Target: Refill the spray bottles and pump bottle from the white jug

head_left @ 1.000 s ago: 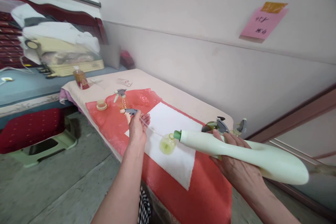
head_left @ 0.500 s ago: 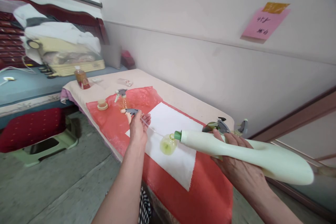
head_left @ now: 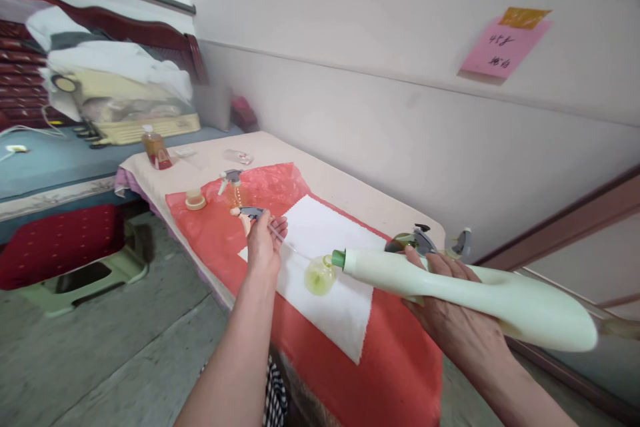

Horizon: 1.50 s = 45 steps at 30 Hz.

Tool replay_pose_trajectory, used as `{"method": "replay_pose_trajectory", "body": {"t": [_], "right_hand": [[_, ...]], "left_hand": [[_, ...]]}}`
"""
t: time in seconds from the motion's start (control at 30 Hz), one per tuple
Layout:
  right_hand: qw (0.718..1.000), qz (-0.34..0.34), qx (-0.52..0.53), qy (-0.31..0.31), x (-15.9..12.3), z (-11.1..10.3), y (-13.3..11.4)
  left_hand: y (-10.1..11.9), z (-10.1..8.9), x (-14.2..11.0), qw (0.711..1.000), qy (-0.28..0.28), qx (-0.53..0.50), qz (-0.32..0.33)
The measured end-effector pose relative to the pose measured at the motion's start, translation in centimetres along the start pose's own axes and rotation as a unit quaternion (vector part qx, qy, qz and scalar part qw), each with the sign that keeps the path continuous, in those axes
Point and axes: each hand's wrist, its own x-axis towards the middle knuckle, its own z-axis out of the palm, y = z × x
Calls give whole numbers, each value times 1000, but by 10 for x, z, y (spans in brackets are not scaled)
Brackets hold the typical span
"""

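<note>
My right hand [head_left: 453, 310] grips a long pale-green bottle [head_left: 470, 293] tipped on its side, its green spout [head_left: 338, 257] at the mouth of a small round clear bottle [head_left: 319, 276] with yellowish liquid. That small bottle stands on a white cloth [head_left: 325, 260]. My left hand [head_left: 264, 240] is closed on a spray-trigger head [head_left: 249, 215] whose thin tube runs toward the small bottle.
A red sheet [head_left: 225, 233] covers the beige table [head_left: 320, 180]. On it stand another spray bottle [head_left: 231, 188], a small lid [head_left: 195, 199] and an amber bottle [head_left: 155, 149]. More trigger bottles [head_left: 423, 240] stand behind the green bottle. A bed [head_left: 60, 160] lies at left, and a pink note [head_left: 503, 47] hangs on the wall.
</note>
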Motion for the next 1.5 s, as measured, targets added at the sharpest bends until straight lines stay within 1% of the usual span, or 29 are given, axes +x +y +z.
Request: {"method": "replay_pose_trajectory", "body": {"t": [0.37, 0.67, 1.5], "right_hand": [[1000, -5, -5, -9, -1, 3, 1], [1000, -11, -15, -5, 1, 2, 2], [999, -10, -17, -25, 4, -3, 2]], "left_hand": [[0, 0, 1, 1000, -2, -1, 0], [0, 1, 4, 1000, 2, -3, -2], [0, 0, 5, 1000, -1, -7, -3]]}}
